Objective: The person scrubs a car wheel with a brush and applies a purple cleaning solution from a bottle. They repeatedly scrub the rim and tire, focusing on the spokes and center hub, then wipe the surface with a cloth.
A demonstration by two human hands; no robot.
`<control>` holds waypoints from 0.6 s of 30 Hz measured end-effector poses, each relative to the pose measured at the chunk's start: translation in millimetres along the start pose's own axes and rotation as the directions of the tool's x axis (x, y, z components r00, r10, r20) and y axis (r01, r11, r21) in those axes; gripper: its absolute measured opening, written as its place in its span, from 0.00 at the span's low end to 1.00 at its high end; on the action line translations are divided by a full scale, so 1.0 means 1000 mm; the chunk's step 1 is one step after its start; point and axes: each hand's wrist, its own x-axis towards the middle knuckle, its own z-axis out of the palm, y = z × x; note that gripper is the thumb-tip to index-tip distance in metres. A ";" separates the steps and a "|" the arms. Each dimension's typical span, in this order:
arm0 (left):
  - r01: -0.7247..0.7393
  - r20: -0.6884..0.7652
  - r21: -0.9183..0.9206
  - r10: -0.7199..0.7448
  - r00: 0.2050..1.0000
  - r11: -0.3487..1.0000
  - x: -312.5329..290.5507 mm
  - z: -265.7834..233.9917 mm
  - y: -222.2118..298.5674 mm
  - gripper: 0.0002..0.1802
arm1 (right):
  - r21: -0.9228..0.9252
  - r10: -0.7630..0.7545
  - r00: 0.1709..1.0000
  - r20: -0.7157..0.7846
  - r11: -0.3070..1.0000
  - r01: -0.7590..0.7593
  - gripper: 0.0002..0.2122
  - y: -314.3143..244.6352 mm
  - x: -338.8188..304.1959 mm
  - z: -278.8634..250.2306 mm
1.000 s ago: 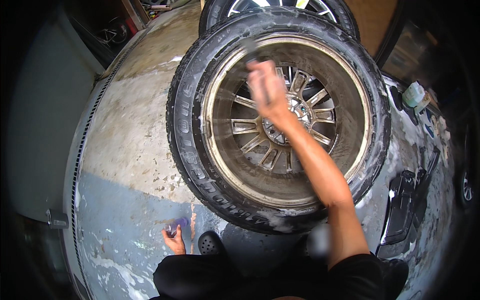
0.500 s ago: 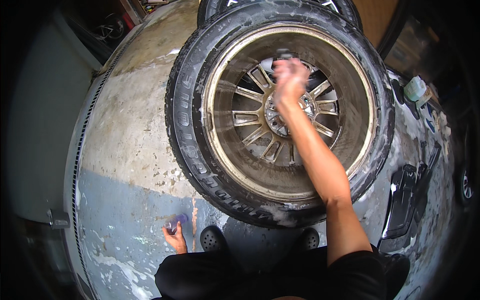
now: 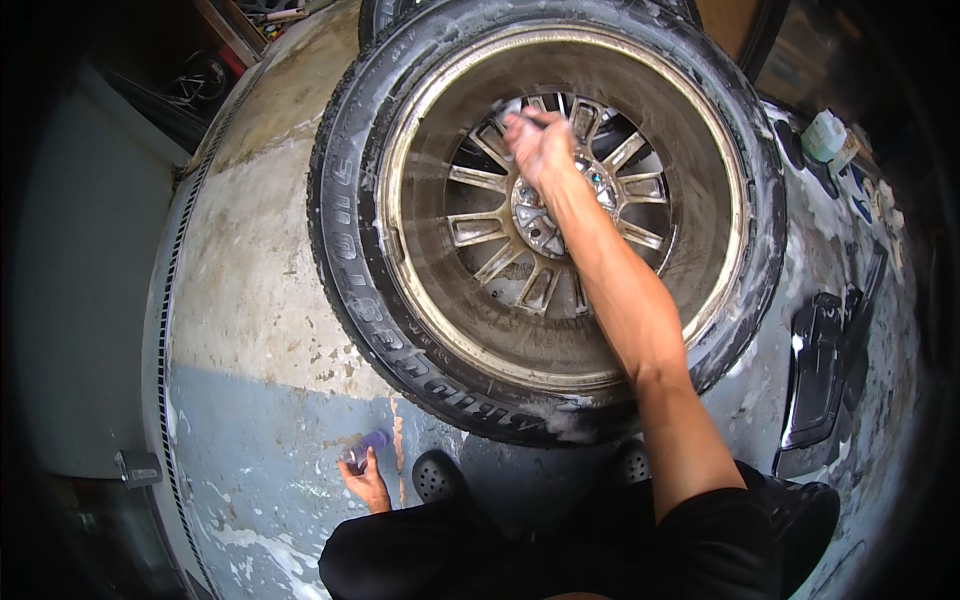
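A large tyre with a dirty, silvery multi-spoke wheel (image 3: 412,330) lies flat before me, its hollow inner side facing up. My right arm reaches into the rim, and my right hand (image 3: 543,150) is closed over the upper-left spokes near the hub (image 3: 535,228). Something small and greyish shows at its fingertips, too blurred to name. Low on the left, beside my knee, my left hand (image 3: 369,487) is closed around a clear purple bottle (image 3: 368,447). Wet, soapy-looking streaks mark the tyre's sidewall (image 3: 345,235).
Another tyre (image 3: 378,18) lies partly hidden beyond this one. Black plastic parts (image 3: 815,375) lie on the wet floor to the right, with a pale jug (image 3: 824,136) farther back. A drain grate (image 3: 167,340) runs along the left. My dark clogs (image 3: 436,477) stand close to the tyre.
My right hand has moved left across the spokes within the rim. The view has shifted slightly. My left hand still holds the purple bottle in about the same place.
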 end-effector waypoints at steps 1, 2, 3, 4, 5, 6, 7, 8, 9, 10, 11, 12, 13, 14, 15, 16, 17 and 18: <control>0.011 0.000 -0.011 -0.011 1.000 1.000 -0.002 0.001 0.001 0.22 | 0.155 -0.179 0.983 -0.044 0.971 0.184 0.09 -0.009 0.004 0.000; 0.019 -0.014 0.094 -0.018 1.000 0.995 -0.001 0.002 0.002 0.21 | 0.266 -0.274 0.948 -0.159 0.913 0.309 0.09 -0.019 0.007 -0.001; 0.015 -0.011 0.092 -0.014 1.000 0.996 0.001 0.005 0.004 0.21 | 0.361 -0.351 0.894 -0.279 0.824 0.436 0.09 -0.028 0.011 -0.003; 0.011 -0.008 0.089 -0.011 1.000 0.996 0.002 0.009 0.006 0.21 | 0.329 -0.357 0.912 -0.202 0.852 0.407 0.10 -0.020 0.013 -0.006; 0.007 -0.004 0.086 -0.007 1.000 0.996 0.002 0.013 0.008 0.21 | 0.224 -0.194 0.981 0.005 0.956 0.188 0.10 -0.007 0.011 -0.014; -0.002 -0.010 0.055 0.003 1.000 0.998 0.000 0.007 0.008 0.21 | 0.163 -0.087 0.996 -0.019 0.983 0.089 0.10 0.006 0.005 -0.011; -0.014 -0.010 0.018 0.014 1.000 1.000 -0.003 0.005 0.007 0.21 | 0.101 0.013 0.999 -0.048 0.995 -0.008 0.09 0.011 0.002 -0.007; -0.025 -0.010 -0.020 0.025 1.000 0.999 -0.004 0.002 0.007 0.20 | 0.314 -0.091 0.991 -0.099 0.942 0.117 0.09 -0.004 0.002 -0.001; -0.001 0.000 -0.028 0.001 1.000 1.000 -0.002 0.004 0.008 0.20 | 0.498 -0.188 0.967 -0.171 0.830 0.250 0.09 -0.033 0.010 -0.002; 0.026 0.013 -0.038 -0.025 1.000 0.999 0.002 0.010 0.008 0.20 | 0.421 -0.164 0.978 -0.129 0.884 0.204 0.09 -0.036 0.014 -0.011; 0.053 0.027 -0.047 -0.051 0.998 0.998 0.002 0.014 0.008 0.20 | 0.337 -0.138 0.987 -0.084 0.928 0.159 0.09 -0.037 0.018 -0.018; 0.051 0.021 -0.001 -0.051 0.998 0.999 0.001 0.011 0.005 0.20 | 0.113 0.039 0.999 0.012 0.993 -0.040 0.09 -0.005 0.008 -0.015; 0.031 0.012 -0.015 -0.030 0.999 0.999 0.000 0.008 0.004 0.19 | -0.128 0.237 0.969 0.071 0.965 -0.227 0.10 0.023 -0.003 -0.009; 0.017 -0.014 -0.013 -0.018 1.000 1.000 -0.005 -0.002 0.001 0.19 | -0.292 0.258 0.964 -0.064 0.919 -0.265 0.08 0.040 -0.021 0.011; -0.013 0.008 -0.045 0.013 1.000 0.999 -0.001 0.012 0.007 0.18 | -0.038 0.222 0.969 0.105 0.975 -0.219 0.07 0.009 0.000 -0.002; 0.022 0.009 -0.021 -0.022 1.000 1.000 -0.002 0.018 0.018 0.18 | 0.014 0.101 0.991 0.091 0.995 -0.103 0.08 0.006 -0.002 -0.003; 0.045 0.015 -0.031 -0.045 0.999 0.999 -0.003 0.022 0.017 0.19 | 0.063 -0.021 0.997 0.071 0.998 0.017 0.08 0.002 -0.004 -0.002; 0.062 0.013 -0.037 -0.062 0.998 0.997 -0.003 0.020 0.015 0.19 | 0.117 -0.137 0.989 0.050 0.984 0.131 0.09 0.007 -0.006 0.003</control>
